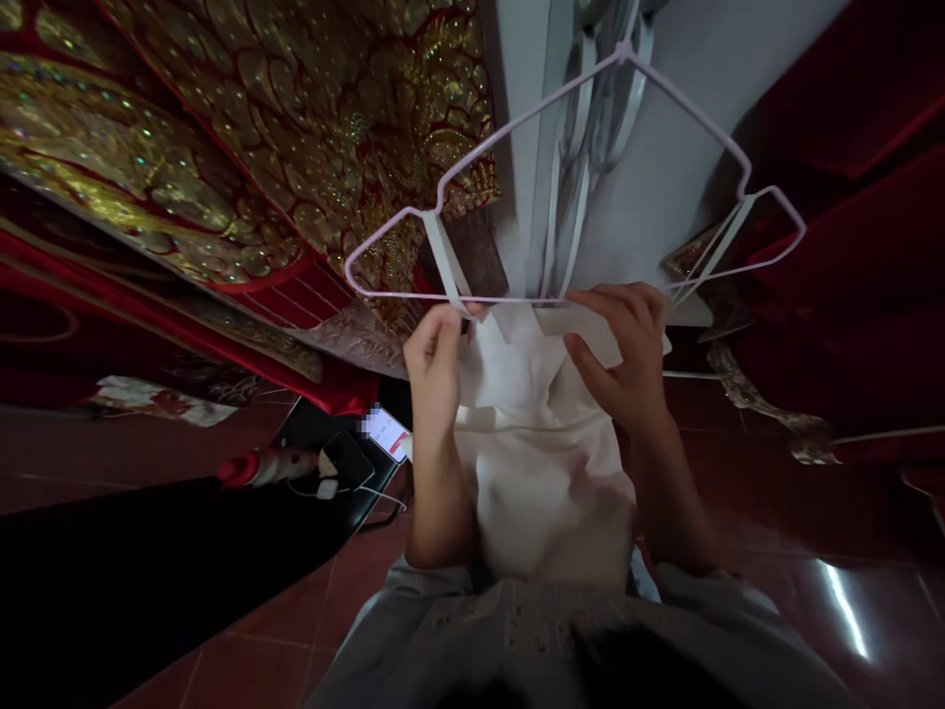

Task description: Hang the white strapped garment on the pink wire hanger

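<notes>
pinched between thumb and curled fingers of the left hand (434,354): narrow white strap (445,258) of the white strappy garment (550,517), at the lower bar of the lilac clothes hanger (624,51). to the right of that pinch: right hand (631,345), thumb spread well apart from extended fingers, fingertips at the lower bar. cannot tell whether any cloth is caught under the palm. hanging between both grips and down past the wrists: wrinkled body of the white strappy garment. looped over the hanger, beyond the right hand: second strap (720,246). above and left of the pinch: sequined red-and-gold fabric (325,128). below and left: lit smartphone (385,433) and red-capped bottle (273,465).
</notes>
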`<action>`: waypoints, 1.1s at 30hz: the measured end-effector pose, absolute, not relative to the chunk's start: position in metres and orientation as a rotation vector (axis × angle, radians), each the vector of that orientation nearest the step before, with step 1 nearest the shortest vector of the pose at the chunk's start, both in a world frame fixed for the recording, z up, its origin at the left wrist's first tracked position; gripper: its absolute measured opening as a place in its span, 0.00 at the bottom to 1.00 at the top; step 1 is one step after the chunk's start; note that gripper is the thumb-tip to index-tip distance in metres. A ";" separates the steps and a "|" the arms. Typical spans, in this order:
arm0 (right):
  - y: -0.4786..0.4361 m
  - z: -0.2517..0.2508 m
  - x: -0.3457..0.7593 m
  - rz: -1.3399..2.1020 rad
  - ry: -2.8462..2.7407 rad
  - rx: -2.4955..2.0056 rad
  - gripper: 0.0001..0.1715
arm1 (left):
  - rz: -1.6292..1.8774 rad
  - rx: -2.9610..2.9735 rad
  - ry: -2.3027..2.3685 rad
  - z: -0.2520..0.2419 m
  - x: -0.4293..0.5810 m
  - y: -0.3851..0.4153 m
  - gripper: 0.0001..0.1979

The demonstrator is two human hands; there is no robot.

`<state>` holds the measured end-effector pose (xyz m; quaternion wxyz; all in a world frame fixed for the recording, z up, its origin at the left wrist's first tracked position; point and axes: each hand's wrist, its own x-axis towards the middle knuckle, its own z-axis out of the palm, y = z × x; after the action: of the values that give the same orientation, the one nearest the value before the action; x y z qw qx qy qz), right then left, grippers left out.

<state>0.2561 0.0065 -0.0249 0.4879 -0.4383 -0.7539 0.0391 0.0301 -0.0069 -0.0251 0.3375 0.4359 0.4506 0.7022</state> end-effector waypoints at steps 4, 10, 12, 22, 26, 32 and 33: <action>0.008 -0.028 0.255 0.104 -1.799 -1.069 0.21 | 1.674 1.183 1.047 0.016 0.025 -0.028 0.18; 0.013 -0.023 0.272 0.119 -1.815 -1.065 0.19 | 2.063 1.023 0.948 0.058 -0.008 -0.006 0.14; 0.014 -0.021 0.278 0.101 -1.837 -1.068 0.20 | 2.132 1.035 1.080 0.046 -0.016 0.000 0.10; 0.005 -0.016 0.289 0.131 -1.700 -0.993 0.20 | 2.015 0.974 0.919 0.008 0.014 -0.007 0.13; 0.026 -0.016 0.320 0.027 -1.253 -0.997 0.18 | 2.034 0.996 0.934 0.009 0.010 -0.001 0.13; 0.031 0.018 0.326 0.441 -1.368 -1.218 0.08 | 2.064 0.955 0.764 0.002 0.006 0.003 0.10; 0.027 0.024 0.320 0.461 -1.384 -1.215 0.08 | 2.077 0.926 0.726 0.001 0.008 0.004 0.10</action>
<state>0.3201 0.0270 0.0243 0.5825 -0.5202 -0.5926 0.1974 0.0084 0.0036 0.0014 0.3684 0.3608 0.2829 0.8087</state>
